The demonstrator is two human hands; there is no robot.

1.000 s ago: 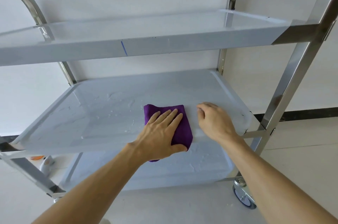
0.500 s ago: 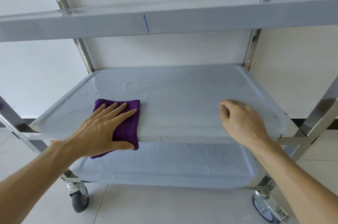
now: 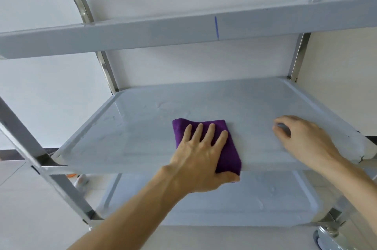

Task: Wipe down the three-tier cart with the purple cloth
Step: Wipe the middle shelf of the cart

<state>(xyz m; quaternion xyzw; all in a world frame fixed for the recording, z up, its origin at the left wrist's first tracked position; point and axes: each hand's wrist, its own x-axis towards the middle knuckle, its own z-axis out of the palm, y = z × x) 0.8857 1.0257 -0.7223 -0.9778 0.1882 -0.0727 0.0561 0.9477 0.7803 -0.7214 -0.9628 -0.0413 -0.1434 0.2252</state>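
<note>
The three-tier cart (image 3: pixel 142 33) has pale grey trays in a shiny steel frame. On its middle tray (image 3: pixel 234 102) lies the folded purple cloth (image 3: pixel 228 156), near the front edge and a little left of centre. My left hand (image 3: pixel 200 156) presses flat on the cloth, fingers spread, thumb hooked over the tray's front rim. My right hand (image 3: pixel 302 139) rests on the same tray toward the right, fingers curled down onto the surface, holding nothing. The bottom tray (image 3: pixel 255 204) shows below.
A white wall stands close behind the cart. Steel uprights (image 3: pixel 40 160) run at the left and right. A caster wheel (image 3: pixel 324 241) sits at the bottom right. A small white and orange object (image 3: pixel 80 180) lies on the floor behind the left leg.
My left hand has slid the cloth from the tray's left side back toward the middle. The right hand stays on the right part of the tray.
</note>
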